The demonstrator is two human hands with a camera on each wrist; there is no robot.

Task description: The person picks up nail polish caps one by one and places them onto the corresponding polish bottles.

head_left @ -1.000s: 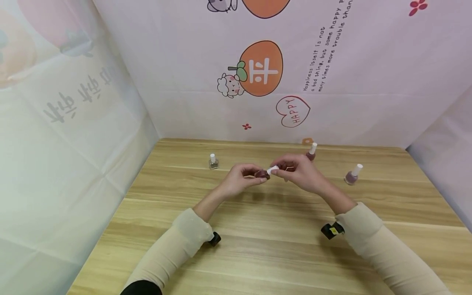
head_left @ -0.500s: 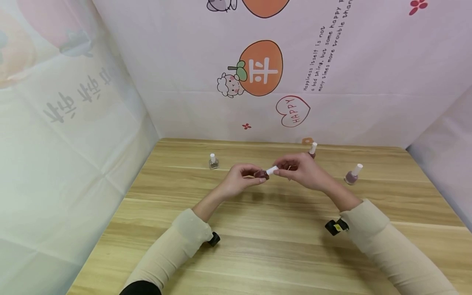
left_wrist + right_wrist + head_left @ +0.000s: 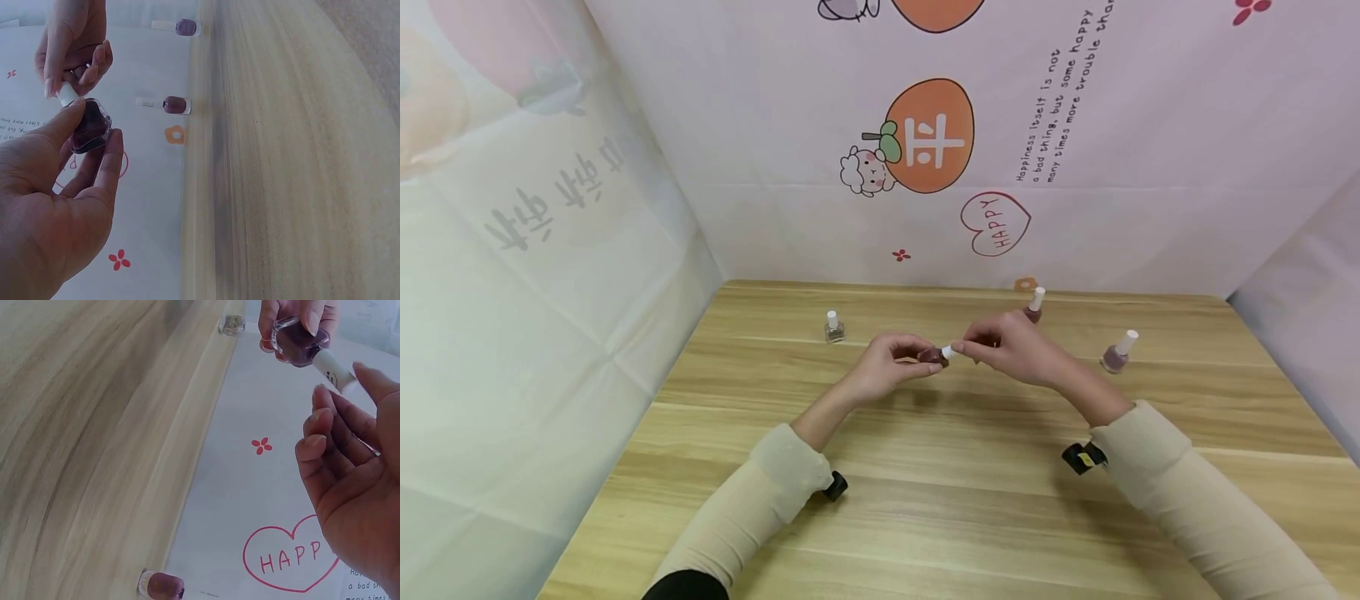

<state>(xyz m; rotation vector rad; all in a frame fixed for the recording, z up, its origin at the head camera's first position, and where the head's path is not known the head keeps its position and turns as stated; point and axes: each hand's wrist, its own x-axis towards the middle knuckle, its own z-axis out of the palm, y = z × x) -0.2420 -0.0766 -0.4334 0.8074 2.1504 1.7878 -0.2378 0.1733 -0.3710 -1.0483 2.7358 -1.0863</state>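
Note:
A dark reddish-brown nail polish bottle [image 3: 931,356] with a white cap [image 3: 332,370] is held above the table, tilted with its cap toward the right. My left hand [image 3: 886,367] grips the glass body between thumb and fingers, which the left wrist view shows closely. At the far end of the cap, my right hand [image 3: 1017,350] has its thumb on one side and its index finger on the other, pinching the tip. The other right fingers curl loosely beneath. In the right wrist view, the cap sits at the bottle's neck.
A clear nail polish bottle [image 3: 834,332] stands at the back left of the wooden table [image 3: 925,517]. Behind my right hand is a brownish-red bottle [image 3: 1034,309], with a mauve bottle [image 3: 1115,358] farther right. A printed white cloth [image 3: 805,225] hangs along the table's back edge.
My right fingers slid back a little along the cap to the right, then came in again at its end. My left hand and the bottle have stayed nearly still.

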